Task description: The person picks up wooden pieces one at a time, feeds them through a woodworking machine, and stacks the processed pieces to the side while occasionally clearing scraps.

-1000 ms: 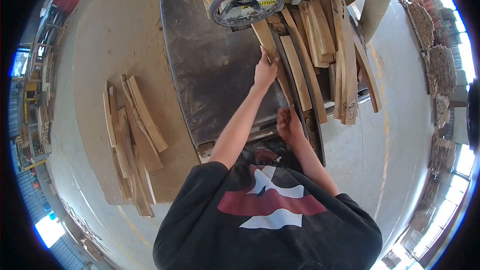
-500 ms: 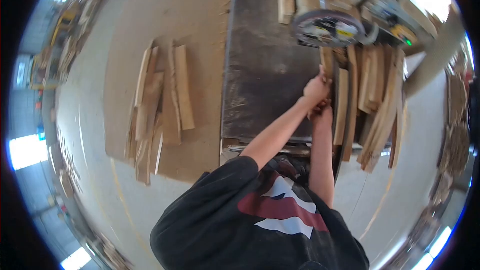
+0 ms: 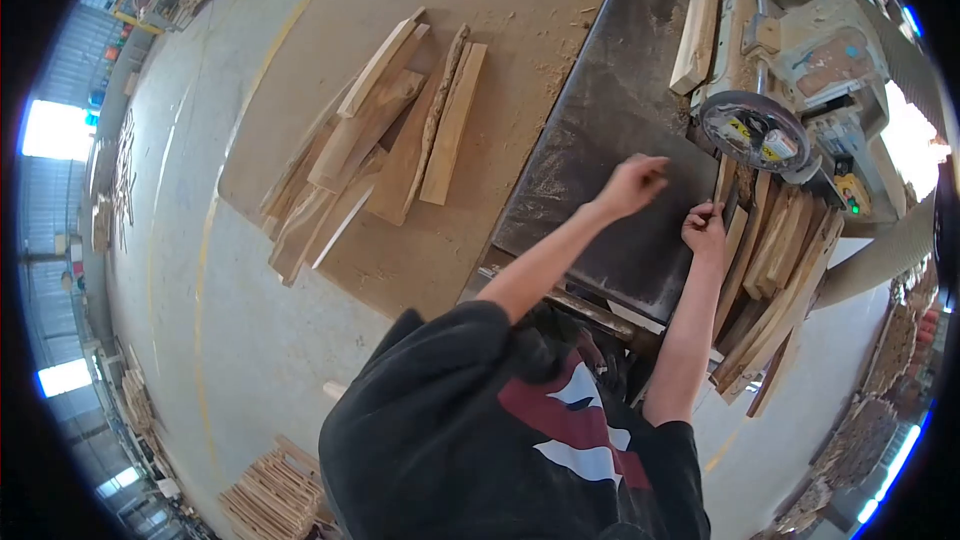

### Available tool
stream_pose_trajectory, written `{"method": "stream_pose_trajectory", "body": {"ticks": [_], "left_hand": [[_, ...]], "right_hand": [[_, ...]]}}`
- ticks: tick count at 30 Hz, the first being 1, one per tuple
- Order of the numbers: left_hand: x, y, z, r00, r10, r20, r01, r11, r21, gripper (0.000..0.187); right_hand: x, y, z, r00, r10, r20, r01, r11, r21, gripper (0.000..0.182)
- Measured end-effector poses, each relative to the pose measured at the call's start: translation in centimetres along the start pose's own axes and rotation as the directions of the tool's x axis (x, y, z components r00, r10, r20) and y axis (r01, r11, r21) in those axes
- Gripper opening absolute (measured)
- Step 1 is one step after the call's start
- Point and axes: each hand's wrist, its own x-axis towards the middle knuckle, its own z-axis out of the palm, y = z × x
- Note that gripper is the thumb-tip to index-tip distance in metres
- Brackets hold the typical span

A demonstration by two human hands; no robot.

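My left hand (image 3: 634, 186) is raised above the dark machine table (image 3: 600, 120), fingers loosely bent and apart, with nothing visible in it. My right hand (image 3: 704, 230) is at the table's right side, its fingers closed at the near end of a narrow wooden strip (image 3: 724, 176). The strip's far end runs beside a round black-rimmed handwheel (image 3: 755, 132). Right of my right hand, several long boards (image 3: 780, 240) lie side by side.
Loose boards (image 3: 372, 125) lie in a pile on a brown panel (image 3: 390, 270) at the left. Long planks (image 3: 700, 15) stand beyond the handwheel. Thick hoses (image 3: 870, 265) pass at the right. A stack of wood (image 3: 270, 490) is on the floor at lower left.
My left hand has come away from the strip and my right hand, moving left over the table. My right hand stays by the strip. The view has turned, so the table now appears tilted.
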Motion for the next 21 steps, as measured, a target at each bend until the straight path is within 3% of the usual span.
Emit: {"method": "stream_pose_trajectory", "body": {"ticks": [1,2,3,4,5,7,9,11,12,14,15,16,17,18,19,20,21], "left_hand": [[-0.5,1.4,-3.8,0.995,0.101,-0.025,-0.093,0.968,0.233,0.045],[-1.7,2.1,-6.8,0.972,0.161,-0.171,-0.090,0.927,0.363,0.045],[-2.9,3.0,-10.1,0.950,0.117,-0.288,0.044,0.866,0.498,0.045],[-3.5,4.9,-13.7,0.918,0.181,-0.353,0.136,0.693,0.708,0.041],[-4.5,6.6,-17.0,0.900,0.170,-0.401,0.289,0.455,0.842,0.046],[-6.7,5.6,-21.9,0.820,0.104,-0.562,0.538,0.190,0.821,0.052],[-8.7,4.7,-24.7,0.862,0.036,-0.505,0.493,0.166,0.854,0.055],[-9.3,4.3,-26.0,0.909,-0.064,-0.412,0.417,0.173,0.892,0.054],[-9.3,4.2,-26.0,0.914,-0.067,-0.399,0.405,0.173,0.898,0.054],[-8.1,4.1,-24.5,0.803,-0.067,-0.592,0.560,0.424,0.712,0.052],[-7.5,4.1,-24.1,0.820,-0.070,-0.567,0.536,0.440,0.720,0.052],[-7.2,3.9,-24.3,0.785,-0.127,-0.606,0.585,0.475,0.657,0.049],[-6.5,4.2,-24.1,0.751,-0.190,-0.632,0.627,0.505,0.594,0.045],[-5.9,4.3,-23.2,0.784,-0.199,-0.588,0.591,0.528,0.609,0.045],[-5.2,5.1,-21.8,0.687,-0.436,-0.581,0.680,0.667,0.303,0.042],[-4.9,5.5,-20.1,0.579,-0.667,-0.469,0.743,0.669,-0.034,0.039],[-5.0,5.5,-18.0,0.607,-0.682,-0.407,0.742,0.670,-0.017,0.039]], "right_hand": [[0.6,0.0,-1.7,0.970,0.017,0.244,0.016,0.991,-0.131,0.032],[-0.5,1.1,-2.3,0.971,0.009,0.240,0.020,0.993,-0.118,0.032],[-1.9,3.0,-2.1,0.954,-0.143,0.264,0.214,0.940,-0.264,0.031],[-2.9,4.3,-1.3,0.905,-0.283,0.318,0.398,0.828,-0.396,0.030],[-3.2,5.1,-2.8,0.859,-0.328,0.393,0.484,0.772,-0.412,0.029],[-5.4,7.4,-4.0,0.784,-0.468,0.407,0.617,0.660,-0.429,0.025],[-6.4,9.4,-5.9,0.758,-0.495,0.426,0.652,0.607,-0.454,0.026],[-7.6,11.3,-6.2,0.606,-0.659,0.446,0.756,0.302,-0.580,0.028],[-7.8,12.3,-6.0,0.605,-0.667,0.435,0.755,0.307,-0.579,0.028],[-8.0,13.3,-5.4,0.278,-0.657,0.701,0.765,-0.290,-0.575,0.029],[-8.4,13.1,-5.5,0.348,-0.605,0.716,0.707,-0.331,-0.624,0.028],[-8.6,13.1,-5.3,0.330,-0.636,0.697,0.697,-0.334,-0.634,0.028],[-8.9,13.4,-5.0,0.241,-0.617,0.749,0.667,-0.456,-0.589,0.027],[-9.2,13.4,-4.7,0.155,-0.587,0.794,0.614,-0.572,-0.543,0.026],[-9.3,13.3,-4.6,0.131,-0.626,0.768,0.583,-0.578,-0.571,0.026],[-9.2,13.2,-4.7,0.116,-0.653,0.748,0.593,-0.558,-0.580,0.024],[-9.2,13.1,-5.0,0.102,-0.681,0.725,0.599,-0.540,-0.591,0.024]]}}
